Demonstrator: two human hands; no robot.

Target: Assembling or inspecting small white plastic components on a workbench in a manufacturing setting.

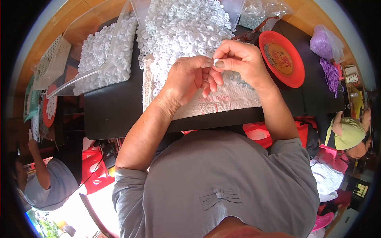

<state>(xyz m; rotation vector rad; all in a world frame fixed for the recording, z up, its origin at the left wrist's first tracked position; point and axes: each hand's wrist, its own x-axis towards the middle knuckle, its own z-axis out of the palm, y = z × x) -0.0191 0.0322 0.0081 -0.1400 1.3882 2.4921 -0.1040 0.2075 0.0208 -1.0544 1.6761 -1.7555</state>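
A small white plastic piece is pinched between the thumb and forefinger of my right hand. My left hand meets it fingertip to fingertip, its thumb and forefinger pressed together and the other fingers curled loosely. What lies between those left fingertips is too small to make out. Both hands hover over a beige cloth with faint red print, spread on the black table. Just beyond them, a big heap of small white plastic pieces with holes spills onto the cloth from a clear tub.
A clear bin of similar white pieces stands tilted on the left. On the right are a red plate holding small metal-looking bits, and a purple bundle in clear plastic. Other people sit at left and right.
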